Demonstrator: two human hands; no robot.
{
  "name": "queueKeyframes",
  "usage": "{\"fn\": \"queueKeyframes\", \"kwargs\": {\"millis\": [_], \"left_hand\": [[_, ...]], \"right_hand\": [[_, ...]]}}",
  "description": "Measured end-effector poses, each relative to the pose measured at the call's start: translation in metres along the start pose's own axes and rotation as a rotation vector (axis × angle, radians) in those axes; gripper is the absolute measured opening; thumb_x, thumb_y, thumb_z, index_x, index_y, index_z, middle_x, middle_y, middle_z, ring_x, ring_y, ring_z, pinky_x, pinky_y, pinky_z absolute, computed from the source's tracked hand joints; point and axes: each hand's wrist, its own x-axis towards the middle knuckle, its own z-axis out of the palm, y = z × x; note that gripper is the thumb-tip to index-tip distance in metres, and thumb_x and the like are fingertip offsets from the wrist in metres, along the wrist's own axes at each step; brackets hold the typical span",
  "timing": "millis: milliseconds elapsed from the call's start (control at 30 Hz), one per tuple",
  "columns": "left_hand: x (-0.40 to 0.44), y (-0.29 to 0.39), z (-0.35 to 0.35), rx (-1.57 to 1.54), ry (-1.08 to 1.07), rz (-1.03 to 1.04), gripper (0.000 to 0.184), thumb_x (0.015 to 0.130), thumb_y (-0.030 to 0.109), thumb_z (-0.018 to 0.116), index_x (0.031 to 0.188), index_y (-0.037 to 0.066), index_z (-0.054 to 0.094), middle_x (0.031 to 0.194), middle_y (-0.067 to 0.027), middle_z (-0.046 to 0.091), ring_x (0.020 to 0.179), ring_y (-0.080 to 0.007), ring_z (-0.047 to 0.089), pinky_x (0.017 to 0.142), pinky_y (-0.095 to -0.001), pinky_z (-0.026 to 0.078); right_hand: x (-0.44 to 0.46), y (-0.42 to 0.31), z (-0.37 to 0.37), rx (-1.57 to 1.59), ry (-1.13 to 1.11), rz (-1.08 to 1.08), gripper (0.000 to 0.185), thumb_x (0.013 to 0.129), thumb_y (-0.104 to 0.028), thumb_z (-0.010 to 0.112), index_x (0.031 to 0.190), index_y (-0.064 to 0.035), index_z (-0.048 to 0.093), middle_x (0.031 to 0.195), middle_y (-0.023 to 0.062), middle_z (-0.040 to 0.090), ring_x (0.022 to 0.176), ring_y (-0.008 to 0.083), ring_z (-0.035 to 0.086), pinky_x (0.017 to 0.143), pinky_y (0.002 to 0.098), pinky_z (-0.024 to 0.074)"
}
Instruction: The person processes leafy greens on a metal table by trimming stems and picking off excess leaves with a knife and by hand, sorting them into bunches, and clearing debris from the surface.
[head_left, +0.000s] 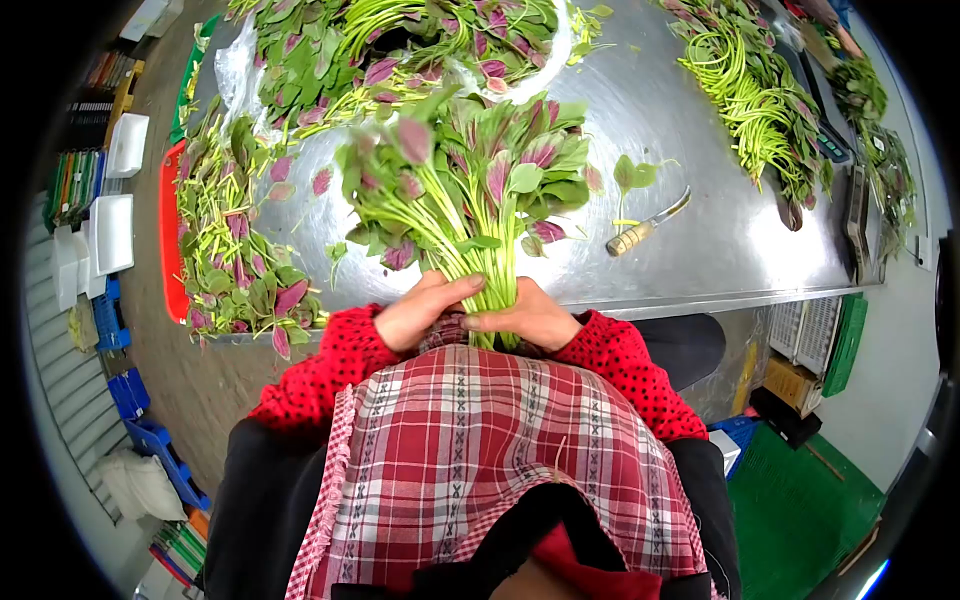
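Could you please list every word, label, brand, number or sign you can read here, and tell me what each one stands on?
There is no text that can be read.
Knife: no lettering can be made out on it.
Dark device at the table's right: too small to tell whether it is marked.
Apron: the X shapes are part of its pattern, not writing.

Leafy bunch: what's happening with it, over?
Left hand and right hand gripping leafy bunch by its stems. Leaves fanned over table. Curved knife off right, not in the way.
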Motion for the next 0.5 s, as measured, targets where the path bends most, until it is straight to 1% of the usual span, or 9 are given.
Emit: {"fn": "queueKeyframes", "kwargs": {"millis": [33,67,100,167,233,300,367,433,500], "left_hand": [[0.001,-0.007,0.007,-0.125,0.051,0.005,0.043,0.09,0.026,0.06,0.121,-0.002,0.053,0.115,-0.0086,0.059,0.107,-0.015,0.054,0.089,-0.0301,0.046],[0.003,-0.009,0.013,0.061,0.094,0.032,0.04,0.088,0.022,0.063,0.12,-0.002,0.054,0.111,-0.0076,0.061,0.105,-0.0147,0.055,0.087,-0.0297,0.046],[0.003,-0.009,0.017,0.055,0.103,0.031,0.04,0.088,0.022,0.063,0.12,-0.002,0.054,0.111,-0.0076,0.061,0.105,-0.0147,0.055,0.087,-0.0297,0.046],[0.002,0.001,0.023,0.039,0.171,0.17,0.036,0.082,0.009,0.07,0.114,-0.001,0.058,0.105,-0.0055,0.064,0.093,-0.0131,0.06,0.084,-0.0281,0.048],[-0.004,0.018,0.026,-0.057,0.199,0.164,0.035,0.08,0.004,0.07,0.112,-0.001,0.058,0.103,-0.0056,0.065,0.092,-0.0132,0.06,0.084,-0.029,0.048],[-0.006,0.028,0.021,-0.031,0.229,0.307,0.035,0.08,0.004,0.069,0.113,-0.001,0.058,0.103,-0.0061,0.065,0.092,-0.0136,0.061,0.084,-0.029,0.049],[-0.006,0.019,0.013,-0.105,0.236,0.222,0.034,0.08,0.003,0.067,0.113,-0.001,0.059,0.104,-0.0069,0.065,0.093,-0.0147,0.062,0.083,-0.0293,0.049],[-0.004,0.003,0.009,-0.314,0.292,0.086,0.037,0.082,0.004,0.061,0.119,-0.003,0.056,0.109,-0.0087,0.064,0.098,-0.0174,0.062,0.088,-0.0315,0.048],[-0.006,-0.005,0.01,-0.241,0.297,0.084,0.037,0.082,0.004,0.06,0.118,-0.003,0.056,0.109,-0.0098,0.065,0.097,-0.0186,0.063,0.085,-0.0318,0.05]], "right_hand": [[-0.002,0.0,0.0,-0.023,-0.042,0.024,0.044,0.078,-0.019,0.076,0.113,0.0014,0.059,0.1,0.007,0.066,0.088,0.0146,0.06,0.082,0.0295,0.0486],[-0.004,-0.003,0.0,-0.022,-0.053,0.031,0.044,0.078,-0.019,0.076,0.113,0.0014,0.059,0.1,0.007,0.066,0.088,0.0146,0.06,0.082,0.0295,0.0486],[-0.006,-0.009,0.0,-0.083,-0.071,0.047,0.044,0.078,-0.018,0.076,0.113,0.0016,0.059,0.099,0.007,0.066,0.088,0.0143,0.06,0.08,0.0292,0.0488],[-0.01,-0.027,0.002,-0.146,-0.091,0.056,0.045,0.077,-0.018,0.075,0.113,0.0018,0.058,0.099,0.0071,0.065,0.087,0.014,0.06,0.079,0.029,0.049],[-0.017,-0.044,0.007,-0.053,0.028,0.061,0.04,0.079,-0.017,0.073,0.111,0.0023,0.058,0.096,0.0069,0.065,0.086,0.0134,0.06,0.076,0.0279,0.0491],[-0.015,-0.034,0.006,0.088,0.085,-0.014,0.037,0.08,-0.015,0.072,0.11,0.003,0.06,0.094,0.0071,0.066,0.085,0.0131,0.06,0.076,0.0271,0.0487],[-0.012,-0.034,0.003,-0.012,0.112,0.15,0.035,0.081,-0.016,0.071,0.109,0.003,0.062,0.093,0.0071,0.066,0.084,0.0128,0.06,0.075,0.0282,0.0487],[-0.007,-0.022,0.005,-0.116,0.112,0.11,0.038,0.08,-0.019,0.072,0.109,0.0025,0.063,0.092,0.0083,0.067,0.083,0.013,0.061,0.075,0.0289,0.0489],[-0.006,-0.014,0.008,-0.266,0.06,0.047,0.038,0.08,-0.023,0.073,0.107,0.0009,0.064,0.091,0.01,0.068,0.082,0.0144,0.062,0.076,0.0299,0.0494]]}}
